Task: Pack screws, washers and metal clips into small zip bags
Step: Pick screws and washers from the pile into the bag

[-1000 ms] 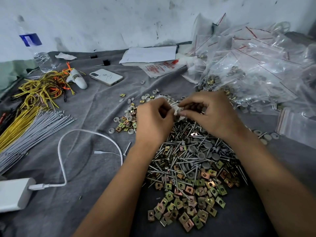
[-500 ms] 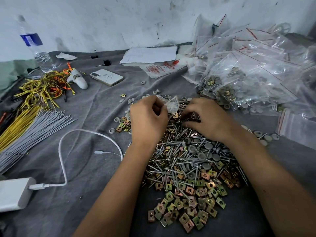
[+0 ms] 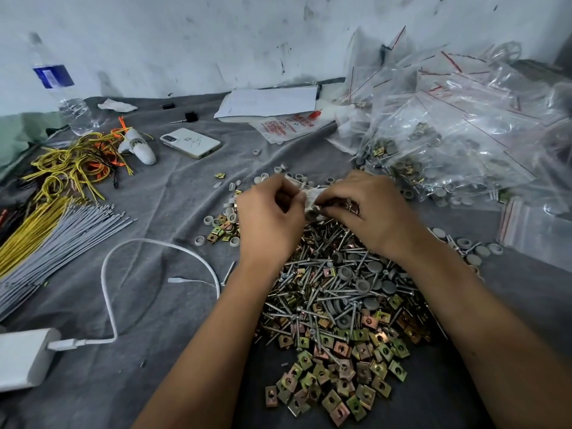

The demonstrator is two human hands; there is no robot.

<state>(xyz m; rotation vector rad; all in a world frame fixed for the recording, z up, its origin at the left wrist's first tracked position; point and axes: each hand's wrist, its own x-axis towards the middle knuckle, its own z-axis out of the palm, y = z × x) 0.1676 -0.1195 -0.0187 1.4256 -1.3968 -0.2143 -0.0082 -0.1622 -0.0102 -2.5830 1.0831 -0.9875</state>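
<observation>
Both hands have closed back together above the far edge of the heap since 0.5 s ago, when the right hand [image 3: 368,212] was down among the hardware; it is now raised to the bag mouth.

Grey cloth covers the table [image 3: 148,305]. On the right, a mound of filled zip bags [image 3: 458,131] occupies the far corner, with flat empty bags [image 3: 538,230] just beside it. The central heap holds screws [image 3: 312,289], grey washers [image 3: 373,267] and, nearest the wearer, brass-coloured metal clips [image 3: 337,388]. On the left lie a cable-tie bundle [image 3: 58,239], yellow wires [image 3: 71,168], a phone [image 3: 190,143] and a white charger [image 3: 24,356].

The small zip bag [image 3: 309,199] in hand is crumpled between the 2 hands, just above the heap's far edge. The left hand [image 3: 270,218] has curled fingers pinching the bag's near lip. The right hand's fingertips are bunched at the opening, pinching what appears to be 1 small part; which part cannot be told.

Judgement: the step is feeding pieces into the open bag. To do it well, the left hand should hold the mouth wide and level, and the right should release each part well inside the lip so nothing snags the thin film or drops back. Screw points could pierce the bag if forced.
</observation>
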